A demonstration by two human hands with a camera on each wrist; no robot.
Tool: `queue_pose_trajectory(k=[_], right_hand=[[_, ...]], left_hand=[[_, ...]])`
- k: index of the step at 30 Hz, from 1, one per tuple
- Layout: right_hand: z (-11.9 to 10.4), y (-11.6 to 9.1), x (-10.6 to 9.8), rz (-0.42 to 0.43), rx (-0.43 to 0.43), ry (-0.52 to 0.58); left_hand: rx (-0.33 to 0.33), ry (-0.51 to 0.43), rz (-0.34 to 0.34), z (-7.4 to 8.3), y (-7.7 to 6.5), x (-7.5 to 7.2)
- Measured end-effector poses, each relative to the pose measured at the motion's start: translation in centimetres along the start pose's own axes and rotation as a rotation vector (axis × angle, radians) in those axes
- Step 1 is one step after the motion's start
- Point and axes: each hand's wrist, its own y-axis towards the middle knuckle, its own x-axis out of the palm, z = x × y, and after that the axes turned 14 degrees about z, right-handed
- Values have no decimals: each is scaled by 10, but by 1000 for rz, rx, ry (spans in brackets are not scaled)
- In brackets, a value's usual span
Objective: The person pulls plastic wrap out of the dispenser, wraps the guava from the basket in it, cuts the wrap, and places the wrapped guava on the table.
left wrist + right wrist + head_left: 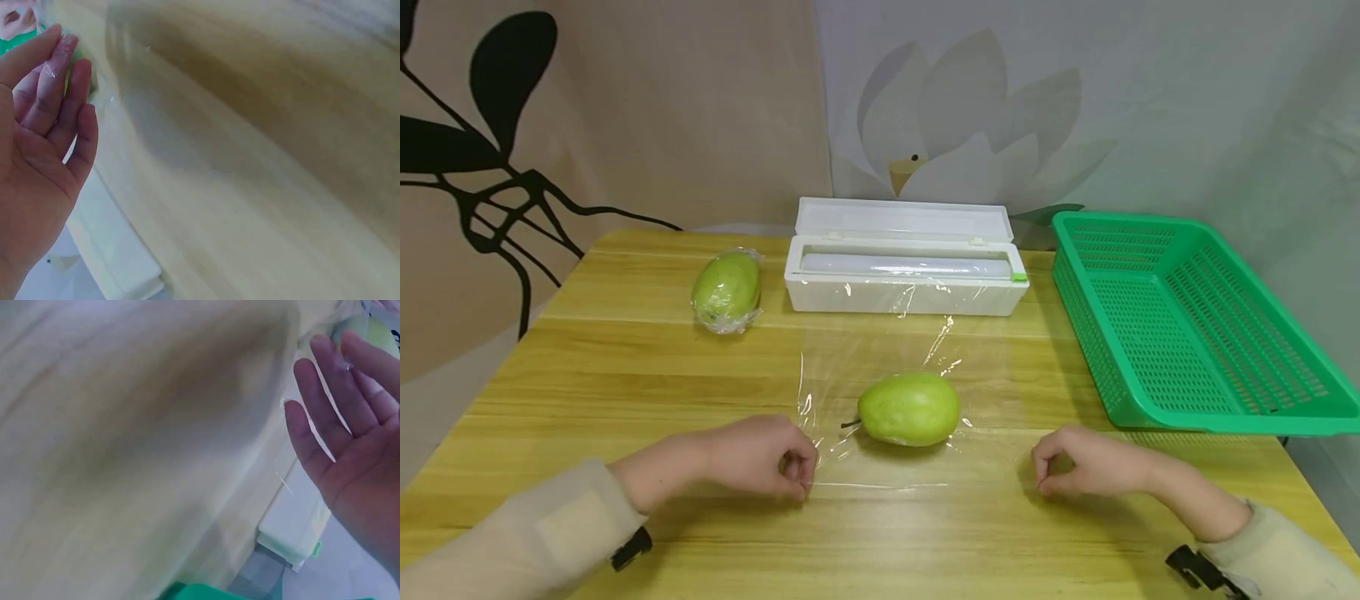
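A green pear-like fruit (910,408) with a dark stem lies on its side between my hands. Clear plastic wrap (992,392) spreads around it, running from the open white dispenser box (906,296) to my fingers. My left hand (767,458) pinches the near left corner of the wrap between thumb and forefinger; in the left wrist view, a bit of film shows at the fingertips (67,42). The near right corner is pinched by my right hand (1093,467), whose other fingers fan out in the right wrist view. Whether the fruit lies over or under the film is hard to tell.
A second green fruit (727,287), wrapped in film, sits at the back left. On the right stands a green perforated basket (1116,367), reaching over the table's edge. The wooden table (587,350) backs onto a patterned curtain (715,108).
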Motion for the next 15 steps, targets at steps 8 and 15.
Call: queue_pose_trajectory(k=[8, 15], right_hand=[[-5, 3, -14, 10, -10, -11], [-13, 6, -26, 53, -44, -52]], left_hand=[[-43, 8, 0, 9, 1, -15], [14, 70, 63, 17, 2, -34]])
